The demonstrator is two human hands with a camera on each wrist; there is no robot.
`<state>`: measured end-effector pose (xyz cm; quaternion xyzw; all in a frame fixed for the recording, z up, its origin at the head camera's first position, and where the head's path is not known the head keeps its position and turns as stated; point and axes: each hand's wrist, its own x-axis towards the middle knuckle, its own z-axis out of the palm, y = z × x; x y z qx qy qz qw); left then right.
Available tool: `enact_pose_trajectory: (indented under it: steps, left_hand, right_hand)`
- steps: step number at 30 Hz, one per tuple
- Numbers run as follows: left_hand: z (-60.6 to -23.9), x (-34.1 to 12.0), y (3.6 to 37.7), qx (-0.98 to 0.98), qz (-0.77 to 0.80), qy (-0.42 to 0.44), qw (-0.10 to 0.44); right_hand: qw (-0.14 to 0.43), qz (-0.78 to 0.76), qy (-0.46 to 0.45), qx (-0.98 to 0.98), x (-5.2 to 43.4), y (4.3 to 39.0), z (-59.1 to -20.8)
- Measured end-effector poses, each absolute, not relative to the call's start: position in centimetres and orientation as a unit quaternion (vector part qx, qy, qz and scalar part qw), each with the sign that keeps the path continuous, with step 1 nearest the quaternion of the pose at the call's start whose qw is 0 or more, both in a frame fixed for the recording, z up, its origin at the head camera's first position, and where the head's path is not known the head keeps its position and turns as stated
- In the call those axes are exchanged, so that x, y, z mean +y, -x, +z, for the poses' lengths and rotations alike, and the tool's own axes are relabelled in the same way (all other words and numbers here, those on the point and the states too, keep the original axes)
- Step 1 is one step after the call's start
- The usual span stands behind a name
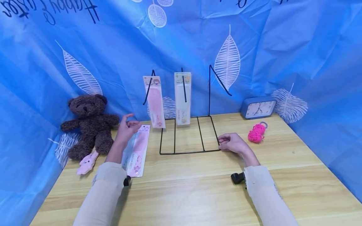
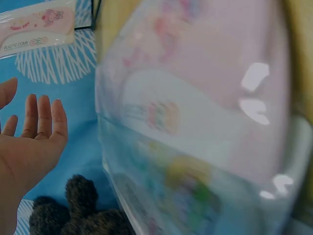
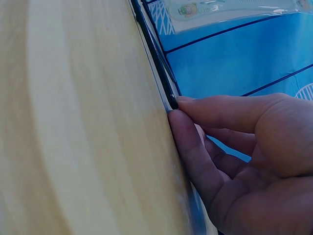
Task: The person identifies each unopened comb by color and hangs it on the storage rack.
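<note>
Filling most of the left wrist view, a glossy clear packet is blurred past reading, so that only pale pink and white shapes under bright glare spots can be made out. In the head view the same flat, plastic-wrapped pink comb packet is seen lying on the pale wooden table, partly covered by the left forearm. The left hand is held above its upper end with fingers straight and loosely spread, nothing being gripped; whether the packet is touched cannot be told.

The right hand is rested on the table at the front right corner of the thin black wire display stand. In the right wrist view the corner of the wire is pinched between thumb and curled forefinger, while the remaining fingers are folded beneath and mostly hidden.

Two packets are hung on the stand's upright hooks: a pink comb in a card-backed sleeve and a white comb in a similar sleeve; their small print is illegible. A fuzzy dark brown teddy bear is propped at the left against the creased blue leaf-printed backdrop, and only its fur is caught at the bottom of the left wrist view. A bundle of bright pink yarn and a rounded blue alarm clock are placed beyond the right hand.
</note>
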<state>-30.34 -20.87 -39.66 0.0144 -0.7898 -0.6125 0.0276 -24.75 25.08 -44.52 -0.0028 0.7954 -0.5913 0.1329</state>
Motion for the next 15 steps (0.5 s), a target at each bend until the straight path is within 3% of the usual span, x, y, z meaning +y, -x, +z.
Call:
enact_pose_trajectory:
  steps: [15]
  left_hand:
    - [-41.4,-23.1,29.5,-0.862,-0.504,-0.044,-0.035]
  right_hand:
    - [0.134,-0.585,0.002,0.800,25.0,24.8,-44.5]
